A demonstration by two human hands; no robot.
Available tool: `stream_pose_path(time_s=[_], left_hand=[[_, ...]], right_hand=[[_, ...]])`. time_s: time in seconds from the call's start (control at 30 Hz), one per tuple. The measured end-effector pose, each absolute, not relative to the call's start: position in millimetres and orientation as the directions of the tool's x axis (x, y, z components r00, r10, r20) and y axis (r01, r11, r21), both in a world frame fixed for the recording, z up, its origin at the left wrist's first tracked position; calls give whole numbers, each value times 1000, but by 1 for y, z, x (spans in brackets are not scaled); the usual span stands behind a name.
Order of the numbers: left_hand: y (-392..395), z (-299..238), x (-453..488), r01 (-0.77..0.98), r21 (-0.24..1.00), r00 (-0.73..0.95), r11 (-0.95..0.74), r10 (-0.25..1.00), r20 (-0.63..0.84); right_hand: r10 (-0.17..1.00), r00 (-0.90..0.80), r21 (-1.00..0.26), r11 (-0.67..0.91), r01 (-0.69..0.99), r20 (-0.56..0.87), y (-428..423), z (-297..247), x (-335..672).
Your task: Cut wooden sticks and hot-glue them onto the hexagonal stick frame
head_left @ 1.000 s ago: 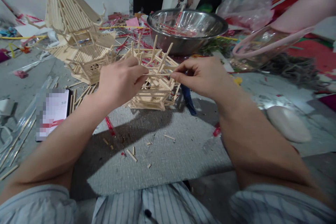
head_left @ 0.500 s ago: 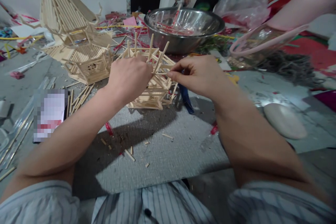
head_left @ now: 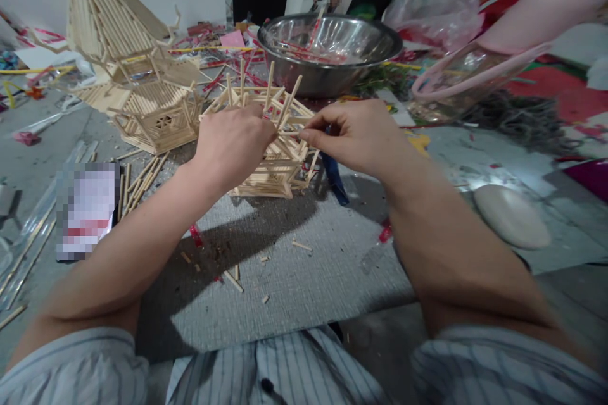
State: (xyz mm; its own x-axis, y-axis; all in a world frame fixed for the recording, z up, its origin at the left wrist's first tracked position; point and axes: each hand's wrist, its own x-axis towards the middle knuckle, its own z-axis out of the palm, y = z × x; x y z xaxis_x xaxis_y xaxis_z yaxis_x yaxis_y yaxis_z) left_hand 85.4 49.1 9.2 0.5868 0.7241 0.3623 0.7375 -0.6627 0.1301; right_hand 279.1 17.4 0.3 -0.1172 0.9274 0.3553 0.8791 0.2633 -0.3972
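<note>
— Report the hands.

— My left hand [head_left: 232, 145] is curled over the top of the stick frame [head_left: 275, 174], fingers closed on its upper struts. My right hand [head_left: 354, 136] is at the frame's right side, thumb and forefinger pinched shut on a thin stick [head_left: 291, 133] that lies level and runs into the upper struts. The two hands are close, with only that stick's length between them.

— Position of the frame?

— It stands upright on the gray mat [head_left: 304, 266], at the mat's far edge, straight ahead of me. Several stick ends jut up and outward from its top. A blue object [head_left: 335, 178] lies just behind its right corner; I cannot tell what it is.

— The mat itself?

— Short stick offcuts [head_left: 232, 280] are scattered on it, between the frame and my lap.

— Surroundings?

— To the left of the frame, a finished stick house [head_left: 156, 117] stands near it, with a tall stick roof [head_left: 102, 19] behind that. Loose sticks [head_left: 137, 180] lie beside a phone [head_left: 85, 209] on the surface at left. Beyond the frame stands a steel bowl [head_left: 327, 54] holding red strips. To the right, a pink-rimmed clear basket [head_left: 465, 79] lies tilted, and a pale oval object [head_left: 512, 216] rests well apart from my right forearm.
</note>
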Motion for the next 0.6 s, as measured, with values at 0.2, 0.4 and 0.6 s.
stream_pose_path(time_s=[0.2, 0.4, 0.6], left_hand=[[55, 4, 81, 712, -6, 648, -702, 655, 389], [39, 18, 74, 610, 152, 609, -778, 582, 539], [-8, 18, 85, 275, 383, 931, -882, 343, 121]], right_hand=[[912, -33, -472, 242, 848, 409, 8, 13, 274], [910, 100, -410, 82, 908, 403, 6, 23, 304], [990, 83, 12, -85, 996, 110, 37, -46, 352]])
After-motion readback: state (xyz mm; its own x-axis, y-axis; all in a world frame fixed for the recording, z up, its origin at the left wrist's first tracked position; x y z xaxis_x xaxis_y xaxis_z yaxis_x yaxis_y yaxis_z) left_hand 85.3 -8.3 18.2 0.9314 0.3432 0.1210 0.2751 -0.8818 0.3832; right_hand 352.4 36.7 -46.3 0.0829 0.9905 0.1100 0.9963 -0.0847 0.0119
